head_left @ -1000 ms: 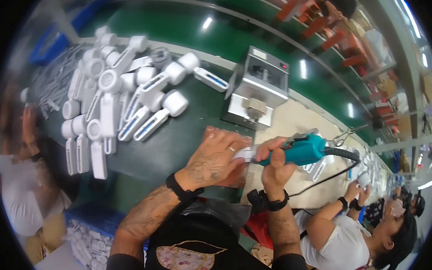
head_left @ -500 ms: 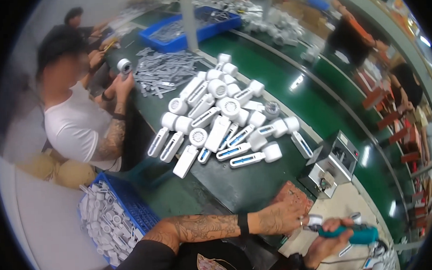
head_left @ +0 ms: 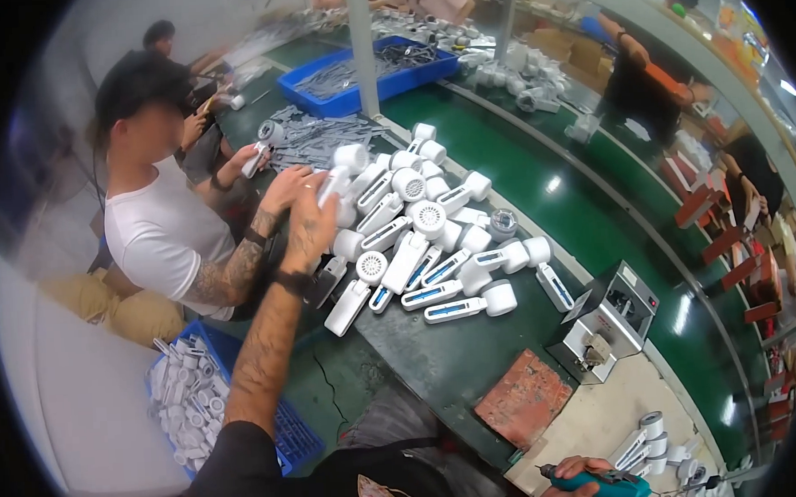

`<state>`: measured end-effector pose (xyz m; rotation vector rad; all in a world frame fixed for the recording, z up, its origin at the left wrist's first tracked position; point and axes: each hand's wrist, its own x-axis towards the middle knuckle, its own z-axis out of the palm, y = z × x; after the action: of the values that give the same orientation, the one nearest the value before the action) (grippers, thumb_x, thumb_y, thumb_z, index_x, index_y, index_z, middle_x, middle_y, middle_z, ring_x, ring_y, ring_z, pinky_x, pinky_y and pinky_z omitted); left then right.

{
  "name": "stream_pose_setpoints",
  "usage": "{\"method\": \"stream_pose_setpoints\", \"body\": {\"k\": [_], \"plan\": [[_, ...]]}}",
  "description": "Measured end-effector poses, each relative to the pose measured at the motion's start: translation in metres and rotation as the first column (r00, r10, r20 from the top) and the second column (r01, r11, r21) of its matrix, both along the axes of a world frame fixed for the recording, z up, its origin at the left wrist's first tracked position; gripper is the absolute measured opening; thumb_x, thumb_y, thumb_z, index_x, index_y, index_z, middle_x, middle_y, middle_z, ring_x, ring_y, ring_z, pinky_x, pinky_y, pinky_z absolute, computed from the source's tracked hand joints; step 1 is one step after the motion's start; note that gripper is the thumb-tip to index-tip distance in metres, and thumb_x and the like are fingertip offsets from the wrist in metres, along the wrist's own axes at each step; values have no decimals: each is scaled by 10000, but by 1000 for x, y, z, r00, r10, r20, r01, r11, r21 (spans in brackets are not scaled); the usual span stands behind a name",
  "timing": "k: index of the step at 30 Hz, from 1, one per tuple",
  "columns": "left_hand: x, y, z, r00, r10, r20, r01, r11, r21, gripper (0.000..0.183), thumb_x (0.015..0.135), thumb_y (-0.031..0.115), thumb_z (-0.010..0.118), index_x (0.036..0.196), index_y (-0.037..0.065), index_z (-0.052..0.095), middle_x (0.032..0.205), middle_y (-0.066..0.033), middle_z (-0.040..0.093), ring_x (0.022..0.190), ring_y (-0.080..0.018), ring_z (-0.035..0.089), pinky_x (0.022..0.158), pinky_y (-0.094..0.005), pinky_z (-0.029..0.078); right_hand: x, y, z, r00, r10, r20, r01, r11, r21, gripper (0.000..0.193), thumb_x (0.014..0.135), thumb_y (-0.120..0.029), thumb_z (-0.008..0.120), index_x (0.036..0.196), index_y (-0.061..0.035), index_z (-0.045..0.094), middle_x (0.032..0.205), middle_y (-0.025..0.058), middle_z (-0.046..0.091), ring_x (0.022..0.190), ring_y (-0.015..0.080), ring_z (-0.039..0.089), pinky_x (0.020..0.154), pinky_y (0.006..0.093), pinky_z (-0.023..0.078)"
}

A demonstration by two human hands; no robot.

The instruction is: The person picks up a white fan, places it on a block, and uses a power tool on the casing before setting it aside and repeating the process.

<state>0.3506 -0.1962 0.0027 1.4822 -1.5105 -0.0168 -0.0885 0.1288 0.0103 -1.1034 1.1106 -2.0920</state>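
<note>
My left hand (head_left: 313,227) reaches out to the near-left side of a pile on the green table. Its fingers close round the handle of a white shower head (head_left: 350,158), which has a round head end. The co-worker's fingers are right beside mine. Many like it lie heaped in the pile (head_left: 428,219), with round grilles and slotted handles, some showing blue strips. Down at the lower right, my right hand (head_left: 579,487) grips a teal electric screwdriver (head_left: 611,488), its bit pointing left.
A reddish slab (head_left: 524,398) lies near a metal machine (head_left: 604,321). More white pieces (head_left: 651,446) stand by the screwdriver. Grey strips (head_left: 309,139) and a blue tray (head_left: 325,101) are farther back. A blue crate (head_left: 291,435) of white parts is at left, near a co-worker (head_left: 170,223).
My left hand has left the reddish slab and swung far left to the pile. My right hand has lowered, moving left with the screwdriver. The co-worker's hand has moved toward the pile.
</note>
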Motion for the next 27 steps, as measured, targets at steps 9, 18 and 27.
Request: {"method": "stream_pose_setpoints", "body": {"k": [9,18,27], "plan": [[26,-67,-43,887,-2,461,47,995,-86,368,880,173,645,1220,33,634,1175,-210,649,1132,-386,591,1001,-469,447,-20,20,-33,989,-130,-73,138,983,120,588,900,-529,711,1134,-21,531,780,67,587,680,166,588,624,286,492],[-354,138,54,352,-895,-273,936,330,122,235,899,181,692,1055,7,665,935,-135,681,851,-284,675,772,-356,516,-14,36,-6,998,-65,27,56,967,249,627,874,-409,787,1211,54,532,817,99,618,760,208,606,684,331,494],[-596,213,-84,213,-890,-404,930,58,364,487,821,425,758,1121,56,652,1073,-200,697,1038,-382,651,887,-454,522,4,81,-10,995,-97,-27,101,972,211,527,911,-275,763,1265,24,513,896,95,649,809,185,626,728,320,519]]}}
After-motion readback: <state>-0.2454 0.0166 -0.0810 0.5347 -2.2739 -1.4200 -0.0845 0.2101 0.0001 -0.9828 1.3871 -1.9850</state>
